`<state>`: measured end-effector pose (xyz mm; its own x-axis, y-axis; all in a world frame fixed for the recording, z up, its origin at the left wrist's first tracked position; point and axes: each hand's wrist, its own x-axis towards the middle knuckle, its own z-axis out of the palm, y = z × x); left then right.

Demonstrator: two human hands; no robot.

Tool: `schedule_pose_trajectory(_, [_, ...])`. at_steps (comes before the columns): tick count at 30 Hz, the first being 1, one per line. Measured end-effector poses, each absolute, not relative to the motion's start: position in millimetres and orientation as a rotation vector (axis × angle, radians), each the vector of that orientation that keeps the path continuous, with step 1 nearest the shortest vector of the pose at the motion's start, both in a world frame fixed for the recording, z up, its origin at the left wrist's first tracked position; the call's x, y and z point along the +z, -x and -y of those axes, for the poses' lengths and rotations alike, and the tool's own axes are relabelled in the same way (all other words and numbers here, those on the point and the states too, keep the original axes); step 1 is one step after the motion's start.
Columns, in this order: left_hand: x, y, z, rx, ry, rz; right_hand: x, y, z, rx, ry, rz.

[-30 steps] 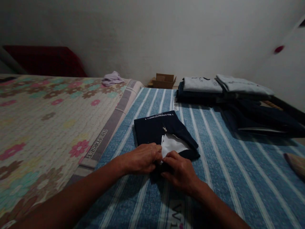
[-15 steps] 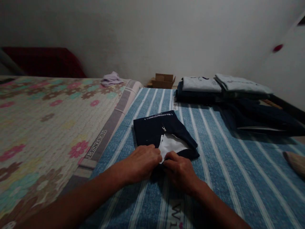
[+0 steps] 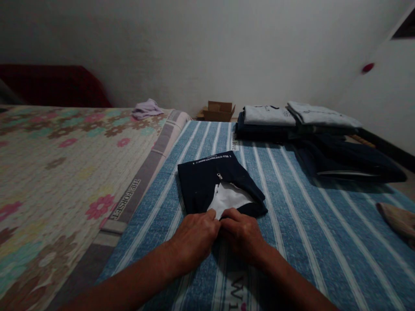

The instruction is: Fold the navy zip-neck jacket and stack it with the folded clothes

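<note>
A folded navy zip garment lies on the striped blue bedspread in front of me, printed with white lettering along its far edge. Its zipper is partly down, and white lining shows in the gap below the metal pull. At the near edge, my left hand is closed on the collar, left of the opening. My right hand pinches the same edge just beside it, the two hands nearly touching. Both sets of fingertips are partly hidden by the hands and cloth.
Folded white shirts rest on dark clothes at the back right, beside another dark garment. A brown cloth lies at right. On the left is a flowered bed cover with a lilac cloth. A cardboard box stands by the wall.
My hands have drawn slightly toward me along the garment's near edge and come closer together. The whole view has shifted a little, moving the surroundings left.
</note>
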<state>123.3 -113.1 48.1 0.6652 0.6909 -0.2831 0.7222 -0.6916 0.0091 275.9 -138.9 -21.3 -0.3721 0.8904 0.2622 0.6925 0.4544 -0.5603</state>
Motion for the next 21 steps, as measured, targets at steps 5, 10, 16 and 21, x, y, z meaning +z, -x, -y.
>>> schedule_pose_trajectory(5, [45.1, -120.6, 115.4, -0.328, -2.766, -1.127, -25.2, -276.8, 139.4, 0.244, 1.370, 2.308])
schedule_pose_trajectory(10, [41.4, -118.5, 115.0, -0.301, -2.801, -1.051, -29.5, -284.6, 138.3, 0.113, 1.452, 2.310])
schedule_pose_trajectory(16, [34.8, -114.2, 116.1, -0.242, -2.832, -1.030, -30.5, -289.0, 134.1, 0.031, 1.475, 2.327])
schedule_pose_trajectory(21, [37.8, -112.4, 117.9, -0.217, -2.784, -1.067, -29.4, -288.1, 132.5, -0.072, 1.474, 2.337])
